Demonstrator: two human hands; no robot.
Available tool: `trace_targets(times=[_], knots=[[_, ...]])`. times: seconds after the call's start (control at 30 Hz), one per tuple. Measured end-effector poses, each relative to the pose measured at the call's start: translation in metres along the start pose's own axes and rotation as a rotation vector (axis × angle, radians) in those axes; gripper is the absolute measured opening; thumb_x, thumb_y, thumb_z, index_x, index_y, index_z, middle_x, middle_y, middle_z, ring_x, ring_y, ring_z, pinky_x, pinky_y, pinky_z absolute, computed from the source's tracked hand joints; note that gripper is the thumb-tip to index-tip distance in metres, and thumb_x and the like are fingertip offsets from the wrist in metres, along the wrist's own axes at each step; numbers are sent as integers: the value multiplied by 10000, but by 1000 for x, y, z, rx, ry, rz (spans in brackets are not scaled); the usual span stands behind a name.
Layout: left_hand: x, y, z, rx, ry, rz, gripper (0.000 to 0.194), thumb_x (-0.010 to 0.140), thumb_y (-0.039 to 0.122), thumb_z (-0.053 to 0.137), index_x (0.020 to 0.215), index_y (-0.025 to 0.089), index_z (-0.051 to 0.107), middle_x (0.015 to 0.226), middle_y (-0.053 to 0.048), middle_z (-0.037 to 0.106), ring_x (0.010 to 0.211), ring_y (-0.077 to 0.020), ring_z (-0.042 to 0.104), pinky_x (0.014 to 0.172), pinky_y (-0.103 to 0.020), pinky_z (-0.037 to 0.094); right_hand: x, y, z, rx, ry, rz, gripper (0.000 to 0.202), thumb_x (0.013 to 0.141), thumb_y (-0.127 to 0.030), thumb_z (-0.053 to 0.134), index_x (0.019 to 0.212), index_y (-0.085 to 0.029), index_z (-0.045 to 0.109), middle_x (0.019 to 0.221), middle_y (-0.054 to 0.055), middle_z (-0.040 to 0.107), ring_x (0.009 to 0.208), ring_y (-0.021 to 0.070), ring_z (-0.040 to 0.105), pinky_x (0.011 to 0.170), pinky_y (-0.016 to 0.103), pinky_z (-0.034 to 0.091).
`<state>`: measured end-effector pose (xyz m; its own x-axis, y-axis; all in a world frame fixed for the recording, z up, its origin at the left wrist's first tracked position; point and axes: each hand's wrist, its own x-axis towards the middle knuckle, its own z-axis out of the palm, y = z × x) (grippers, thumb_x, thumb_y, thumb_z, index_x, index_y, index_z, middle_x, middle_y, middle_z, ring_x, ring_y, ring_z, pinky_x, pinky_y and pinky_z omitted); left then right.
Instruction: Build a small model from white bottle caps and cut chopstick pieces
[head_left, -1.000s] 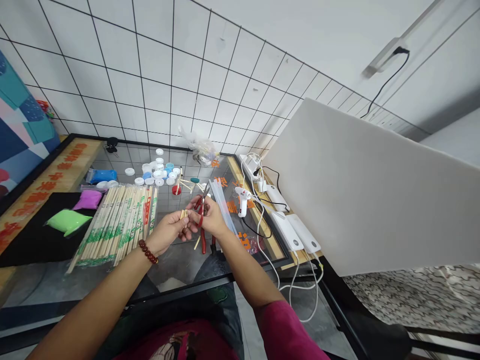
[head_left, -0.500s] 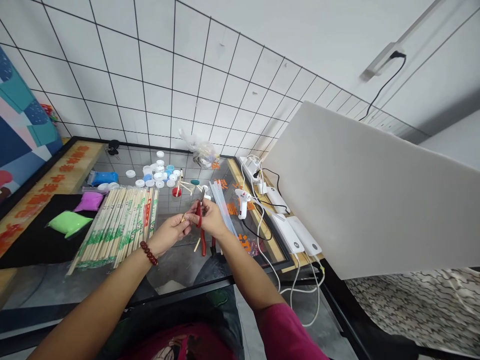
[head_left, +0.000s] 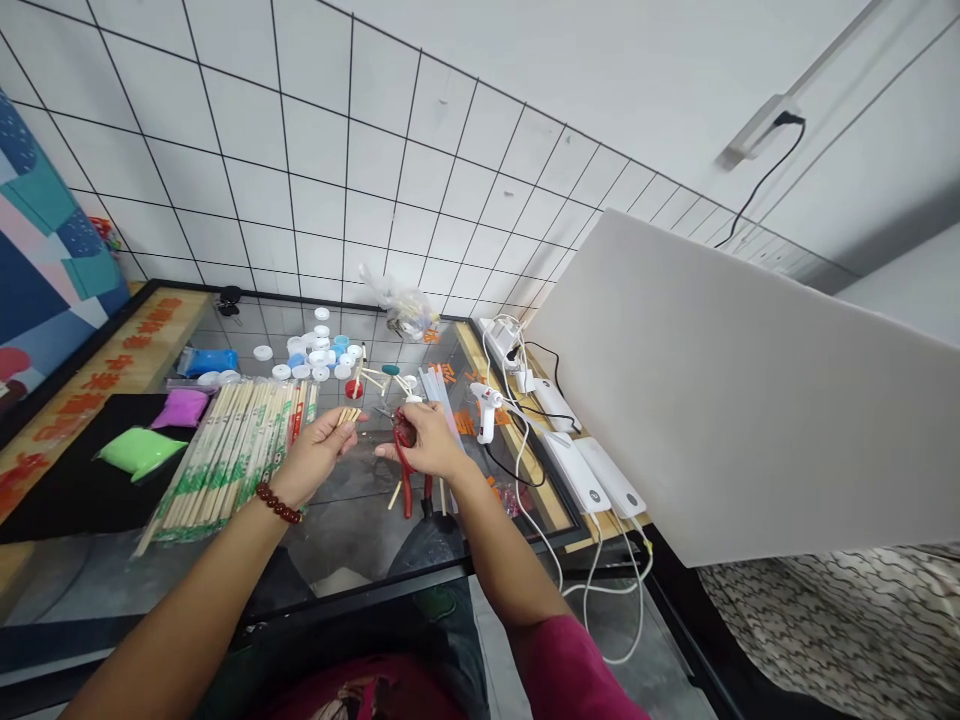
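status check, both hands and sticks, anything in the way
Left hand gripping short sticks. Right hand holding red-handled tool. Hands apart. Glue gun to the right, untouched.

The site is resembling a craft workspace: a glue gun (head_left: 486, 410), plastic caps (head_left: 319, 358) and wrapped sticks (head_left: 225, 460) are lying on a glass-topped table (head_left: 337, 525).

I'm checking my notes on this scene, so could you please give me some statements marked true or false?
1. The left hand holds short wooden sticks. True.
2. The right hand holds the white glue gun. False: it holds a red-handled tool.
3. The beaded bracelet is on the right wrist. False: it is on the left.
4. The green packet lies on black cloth. True.
5. The wrapped chopsticks lie right of both hands. False: they lie to the left.
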<state>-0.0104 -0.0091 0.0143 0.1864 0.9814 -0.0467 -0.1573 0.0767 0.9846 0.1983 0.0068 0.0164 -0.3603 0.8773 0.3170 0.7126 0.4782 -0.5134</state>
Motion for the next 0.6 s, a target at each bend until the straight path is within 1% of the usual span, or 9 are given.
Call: trace_targets(times=[0.13, 0.2, 0.27, 0.33, 0.37, 0.43, 0.5, 0.53, 0.6], knots=[[1, 1, -5, -18, -38, -44, 205, 800, 352, 745, 884, 167, 720, 527, 36, 512, 463, -91, 388, 448, -207, 271, -1, -2, 4, -83, -52, -15, 489, 687, -596, 806, 833, -194, 568, 717, -38, 568, 735, 161, 530, 841, 335, 323], [2, 1, -6, -165, -35, -146, 160, 818, 312, 737, 869, 166, 698, 595, 1, 612, 512, -114, 514, 488, -212, 382, 0, -3, 8, -75, -62, 12, 487, 696, -591, 804, 857, -196, 568, 745, -28, 588, 753, 171, 542, 830, 334, 324], [3, 0, -7, -376, -11, -256, 102, 834, 248, 720, 868, 164, 672, 797, -66, 727, 709, -175, 672, 641, -275, 524, 0, -5, 12, -59, -33, 49, 497, 696, -597, 799, 867, -200, 555, 787, -13, 612, 786, 188, 557, 825, 335, 332], [4, -1, -6, -543, 25, -316, 53, 843, 178, 700, 861, 158, 655, 1002, -118, 752, 931, -231, 714, 803, -356, 568, 1, -8, 17, -64, 19, 54, 543, 654, -619, 812, 868, -204, 536, 837, 6, 631, 829, 209, 570, 837, 347, 338], [4, -3, -5, -586, 43, -322, 40, 846, 152, 691, 859, 153, 654, 1039, -127, 749, 966, -238, 713, 819, -363, 571, 1, -10, 20, -79, 43, 42, 572, 625, -630, 822, 868, -205, 527, 860, 16, 637, 850, 220, 574, 850, 357, 338], [4, -7, 0, -598, 68, -312, 32, 851, 131, 681, 871, 148, 662, 993, -121, 751, 893, -217, 719, 695, -296, 566, 0, -15, 27, -123, 95, 9, 602, 597, -639, 828, 873, -204, 516, 897, 35, 641, 887, 240, 579, 877, 378, 331], [2, -12, 5, -572, 85, -293, 36, 850, 128, 685, 882, 140, 675, 882, -92, 742, 742, -163, 693, 523, -210, 484, 0, -19, 35, -167, 151, -7, 599, 617, -630, 814, 902, -197, 516, 916, 47, 641, 929, 257, 581, 896, 393, 318], [1, -14, 9, -557, 86, -287, 34, 849, 131, 689, 882, 134, 681, 835, -75, 730, 675, -136, 664, 479, -191, 446, -1, -20, 39, -186, 175, -8, 594, 634, -622, 804, 928, -191, 519, 926, 52, 641, 950, 263, 580, 902, 399, 312], [-1, -17, 14, -539, 86, -282, 42, 839, 144, 707, 870, 122, 689, 780, -50, 711, 596, -103, 612, 479, -184, 447, -2, -21, 44, -215, 211, -11, 577, 669, -599, 781, 972, -181, 522, 949, 61, 639, 975, 270, 576, 901, 404, 305]])
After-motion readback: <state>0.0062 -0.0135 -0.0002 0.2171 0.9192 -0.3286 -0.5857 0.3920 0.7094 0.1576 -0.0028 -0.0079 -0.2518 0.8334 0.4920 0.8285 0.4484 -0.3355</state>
